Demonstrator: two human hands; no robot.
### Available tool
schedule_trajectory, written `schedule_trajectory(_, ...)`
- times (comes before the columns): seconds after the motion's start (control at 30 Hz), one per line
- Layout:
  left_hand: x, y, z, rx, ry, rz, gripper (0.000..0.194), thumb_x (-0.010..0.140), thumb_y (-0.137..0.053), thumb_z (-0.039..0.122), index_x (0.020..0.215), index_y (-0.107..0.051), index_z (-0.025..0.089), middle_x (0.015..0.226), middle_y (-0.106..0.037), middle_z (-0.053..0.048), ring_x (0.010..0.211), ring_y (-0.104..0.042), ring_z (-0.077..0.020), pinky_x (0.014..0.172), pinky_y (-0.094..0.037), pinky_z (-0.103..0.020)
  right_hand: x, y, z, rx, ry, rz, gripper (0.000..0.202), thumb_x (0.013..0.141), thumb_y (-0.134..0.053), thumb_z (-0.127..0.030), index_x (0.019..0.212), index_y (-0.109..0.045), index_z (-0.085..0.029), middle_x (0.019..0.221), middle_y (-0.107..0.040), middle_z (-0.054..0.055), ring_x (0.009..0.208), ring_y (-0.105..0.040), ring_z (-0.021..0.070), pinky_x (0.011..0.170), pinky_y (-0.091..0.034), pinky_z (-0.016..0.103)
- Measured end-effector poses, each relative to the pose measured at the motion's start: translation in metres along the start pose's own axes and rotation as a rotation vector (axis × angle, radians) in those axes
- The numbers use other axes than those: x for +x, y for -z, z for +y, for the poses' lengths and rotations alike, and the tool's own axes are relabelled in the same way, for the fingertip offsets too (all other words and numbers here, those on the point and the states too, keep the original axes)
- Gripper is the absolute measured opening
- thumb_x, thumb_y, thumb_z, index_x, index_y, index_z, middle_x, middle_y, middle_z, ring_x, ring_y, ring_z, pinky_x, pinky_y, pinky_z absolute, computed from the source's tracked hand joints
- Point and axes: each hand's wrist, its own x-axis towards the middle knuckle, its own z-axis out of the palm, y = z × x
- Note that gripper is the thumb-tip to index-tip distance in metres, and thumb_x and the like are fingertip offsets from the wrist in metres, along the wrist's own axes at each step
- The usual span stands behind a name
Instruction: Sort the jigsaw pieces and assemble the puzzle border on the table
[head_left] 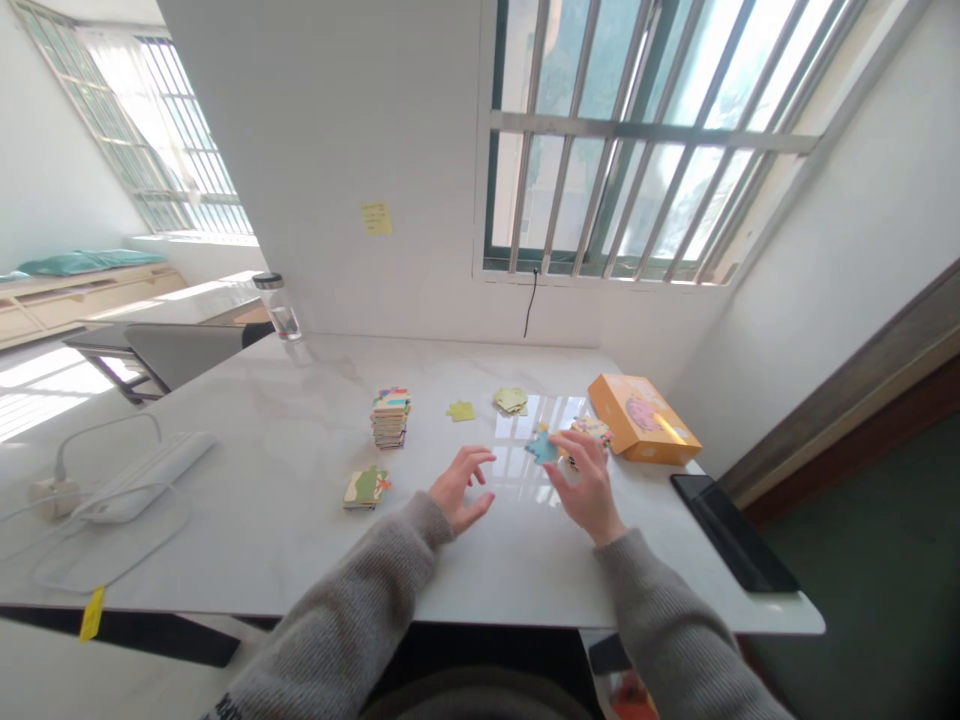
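- Your right hand (590, 492) pinches a blue puzzle piece (540, 448) over the worktop (510, 570); whether it touches is unclear.
- Your left hand (457, 490) has its grip spread, empty.
- Likely picking-up step; next calls for steady fingertips.

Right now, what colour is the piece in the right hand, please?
The piece is mostly light blue, in the head view.

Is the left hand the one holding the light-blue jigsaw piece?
No, the left hand has nothing between its thumb and fingers, and the light-blue jigsaw piece is held by the right hand.
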Motion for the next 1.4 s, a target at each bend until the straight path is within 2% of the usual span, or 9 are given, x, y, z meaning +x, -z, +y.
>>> schedule_trajectory(0.13,-0.002,-0.002,-0.008,0.088,-0.001,-0.02,0.047,0.081,-0.057,0.017,0.127,-0.047,0.023,0.126,-0.051,-0.011,0.076,-0.06,-0.0123,0.073,-0.054,-0.031,0.008,0.02,0.032,-0.233,-0.164,0.219,0.034,0.091,-0.058,-0.044,0.114,-0.067,-0.021,0.115,-0.061,0.013,0.111,-0.052,0.0312,0.102,-0.033,0.05)
schedule_trajectory(0.3,-0.002,-0.005,-0.012,0.137,-0.021,-0.03,0.043,0.082,-0.055,0.016,0.124,-0.049,0.022,0.123,-0.053,-0.01,0.074,-0.058,-0.0116,0.077,-0.055,-0.032,0.012,0.026,0.059,-0.415,-0.28,0.208,0.037,0.091,-0.054,-0.048,0.11,-0.07,-0.02,0.107,-0.062,0.012,0.106,-0.05,0.0321,0.093,-0.034,0.047)
schedule_trajectory(0.63,-0.003,-0.004,-0.013,0.17,-0.018,-0.064,0.039,0.083,-0.053,0.017,0.121,-0.05,0.023,0.121,-0.054,-0.009,0.074,-0.059,-0.0118,0.074,-0.055,-0.031,0.013,0.018,0.06,-0.428,-0.329,0.081,0.037,0.093,-0.047,-0.044,0.111,-0.07,-0.021,0.113,-0.058,0.012,0.107,-0.049,0.0314,0.092,-0.035,0.048)
schedule_trajectory(0.83,-0.001,-0.002,-0.011,0.244,0.009,-0.013,0.035,0.082,-0.054,0.018,0.117,-0.053,0.023,0.115,-0.058,-0.006,0.073,-0.059,-0.0126,0.077,-0.054,-0.032,0.013,0.017,0.034,-0.378,-0.159,0.205,0.032,0.095,-0.045,-0.033,0.116,-0.066,-0.019,0.131,-0.049,0.015,0.124,-0.042,0.0337,0.105,-0.032,0.054)
schedule_trajectory(0.9,0.0,0.0,-0.011,0.308,0.065,0.047,0.031,0.083,-0.053,0.017,0.114,-0.054,0.023,0.106,-0.059,-0.004,0.074,-0.059,-0.0136,0.079,-0.053,-0.033,0.007,0.005,0.012,-0.257,-0.001,0.115,0.03,0.095,-0.044,-0.024,0.118,-0.063,-0.021,0.126,-0.053,0.014,0.123,-0.046,0.03,0.107,-0.034,0.05)
schedule_trajectory(0.97,0.002,0.003,-0.015,0.369,0.139,0.096,0.028,0.084,-0.051,0.017,0.111,-0.055,0.022,0.1,-0.06,-0.003,0.072,-0.059,-0.0144,0.078,-0.052,-0.033,0.001,-0.014,-0.009,-0.167,0.133,-0.109,0.033,0.095,-0.044,-0.019,0.123,-0.06,-0.023,0.127,-0.055,0.013,0.125,-0.046,0.0289,0.107,-0.037,0.049)
schedule_trajectory(1.07,0.003,0.005,-0.026,0.443,0.209,0.104,0.025,0.084,-0.053,0.017,0.108,-0.057,0.02,0.101,-0.059,-0.005,0.074,-0.059,-0.016,0.079,-0.052,-0.035,0.0,-0.051,-0.026,-0.135,0.18,-0.338,0.038,0.094,-0.046,-0.02,0.131,-0.056,-0.023,0.136,-0.049,0.014,0.13,-0.041,0.0298,0.109,-0.038,0.048)
schedule_trajectory(1.23,0.003,0.007,-0.039,0.482,0.261,0.062,0.025,0.082,-0.057,0.017,0.107,-0.059,0.02,0.102,-0.059,-0.006,0.08,-0.061,-0.0174,0.083,-0.052,-0.036,0.037,-0.107,-0.002,-0.246,0.002,-0.326,0.039,0.097,-0.041,-0.023,0.132,-0.056,-0.014,0.14,-0.046,0.017,0.133,-0.036,0.0296,0.114,-0.032,0.046)
schedule_trajectory(1.4,0.005,0.007,-0.033,0.484,0.328,0.04,0.024,0.082,-0.058,0.018,0.105,-0.061,0.021,0.102,-0.06,-0.005,0.08,-0.062,-0.0177,0.081,-0.05,-0.036,0.081,-0.138,0.026,-0.374,-0.195,-0.275,0.041,0.096,-0.04,-0.024,0.133,-0.055,-0.012,0.142,-0.046,0.018,0.133,-0.035,0.0302,0.113,-0.028,0.045)
